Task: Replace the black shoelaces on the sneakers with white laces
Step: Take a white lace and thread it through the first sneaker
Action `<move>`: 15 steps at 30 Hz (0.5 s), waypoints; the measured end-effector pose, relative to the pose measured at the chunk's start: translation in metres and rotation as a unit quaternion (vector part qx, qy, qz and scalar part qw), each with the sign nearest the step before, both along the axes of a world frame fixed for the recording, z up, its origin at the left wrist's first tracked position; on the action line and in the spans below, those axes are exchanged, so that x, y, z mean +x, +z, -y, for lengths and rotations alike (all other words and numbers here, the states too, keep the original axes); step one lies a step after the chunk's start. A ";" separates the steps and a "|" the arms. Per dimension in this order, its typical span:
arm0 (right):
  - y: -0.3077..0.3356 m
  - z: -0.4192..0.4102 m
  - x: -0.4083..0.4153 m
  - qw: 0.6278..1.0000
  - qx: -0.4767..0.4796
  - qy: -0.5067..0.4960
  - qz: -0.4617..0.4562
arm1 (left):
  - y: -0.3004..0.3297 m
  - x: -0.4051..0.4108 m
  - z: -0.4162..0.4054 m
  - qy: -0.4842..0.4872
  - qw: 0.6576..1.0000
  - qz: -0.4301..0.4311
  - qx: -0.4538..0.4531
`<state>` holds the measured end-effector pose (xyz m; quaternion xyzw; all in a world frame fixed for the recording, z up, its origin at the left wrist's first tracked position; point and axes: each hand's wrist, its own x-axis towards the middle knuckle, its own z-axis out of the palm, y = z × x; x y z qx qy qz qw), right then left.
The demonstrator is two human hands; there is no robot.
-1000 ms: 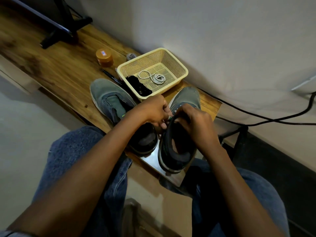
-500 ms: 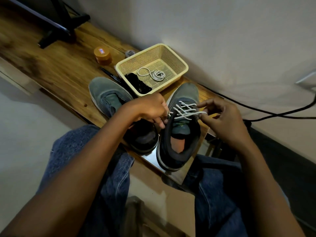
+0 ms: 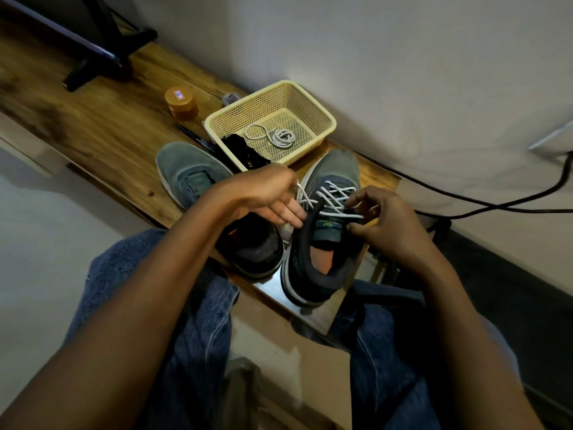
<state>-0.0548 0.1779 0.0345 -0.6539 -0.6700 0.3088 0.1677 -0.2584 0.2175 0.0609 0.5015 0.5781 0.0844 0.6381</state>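
Two grey sneakers stand on the wooden bench. The right sneaker (image 3: 336, 169) carries a white lace (image 3: 335, 193) crossed through its eyelets. My left hand (image 3: 266, 193) pinches one end of that lace at the shoe's left side. My right hand (image 3: 384, 218) pinches the other end at the top eyelets on the right. The left sneaker (image 3: 189, 172) has no lace and lies partly under my left forearm. A cream mesh basket (image 3: 322, 119) behind the shoes holds a coiled white lace (image 3: 276, 136) and a heap of black laces (image 3: 245, 153).
An orange jar (image 3: 181, 102) and a black pen (image 3: 195, 138) lie left of the basket. A dark stand (image 3: 102, 51) occupies the bench's far left. A black cable (image 3: 465, 200) runs along the wall at right. My knees in jeans are below the bench edge.
My right hand came off the shoe's collar, drew the lace end out to the right, then moved back in to the top eyelets. My left hand stayed at the shoe's left side.
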 end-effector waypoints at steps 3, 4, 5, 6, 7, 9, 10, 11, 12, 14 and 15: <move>-0.001 0.000 -0.002 1.000 -0.001 -0.001 0.001 | 0.003 0.001 0.001 0.021 1.000 0.000 0.002; -0.001 0.000 -0.002 1.000 0.000 -0.002 -0.003 | 0.003 0.002 0.002 0.033 0.999 -0.003 0.010; -0.001 0.000 -0.002 1.000 0.001 -0.003 -0.009 | 0.002 0.002 0.001 0.050 0.998 -0.007 0.021; -0.001 0.000 -0.002 1.000 0.000 -0.005 -0.014 | 0.001 0.001 0.000 0.070 0.997 -0.013 0.035; -0.001 0.001 -0.002 1.000 -0.001 -0.006 -0.017 | 0.000 0.001 -0.001 0.091 0.995 -0.017 0.046; 0.001 0.002 -0.003 1.000 -0.005 -0.008 -0.021 | 0.000 -0.002 -0.003 0.126 0.990 -0.015 0.058; 0.001 0.002 -0.003 1.000 -0.007 -0.008 -0.023 | 0.001 -0.003 -0.004 0.135 0.989 -0.017 0.060; 0.002 0.002 -0.003 1.000 -0.007 -0.007 -0.025 | 0.001 -0.005 -0.004 0.137 0.988 -0.029 0.065; 0.002 0.003 -0.003 1.000 -0.008 -0.007 -0.027 | 0.001 -0.006 -0.005 0.131 0.987 -0.052 0.075; 0.002 0.003 -0.003 1.000 -0.007 -0.007 -0.029 | -0.001 -0.009 -0.005 0.087 0.980 -0.131 0.120; 0.002 0.003 -0.004 1.000 -0.005 -0.007 -0.028 | -0.002 -0.010 -0.005 0.060 0.970 -0.181 0.151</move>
